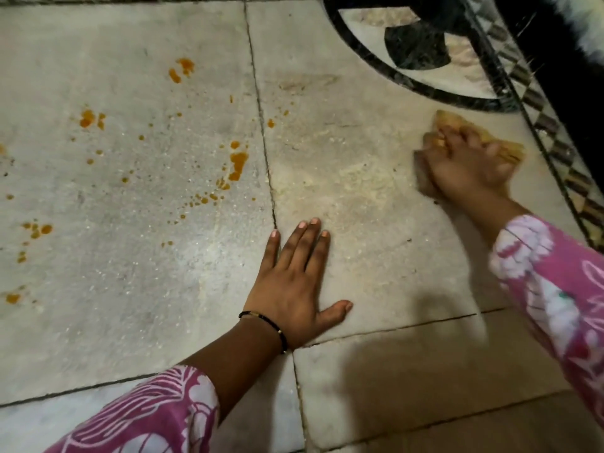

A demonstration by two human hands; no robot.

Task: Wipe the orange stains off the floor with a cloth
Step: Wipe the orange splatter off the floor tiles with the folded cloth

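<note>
- The left hand (295, 286) is laid flat on the floor (376, 223), fingers straight and spread, nothing held.
- The right hand (467, 161), blurred, is pressed down on the cloth (510, 152), fingers curled over it, near the patterned border (555, 132).
- The orange stains (237, 165) are scattered well left of the cloth.

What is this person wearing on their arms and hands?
Both arms wear loose pink sleeves printed with white leafy, flowery shapes. The left sleeve is pushed up the forearm; the right one reaches close to the wrist. A thin black bracelet with small beads circles the left wrist. Both hands, left hand and right hand, are bare: no gloves, no rings visible.
</note>
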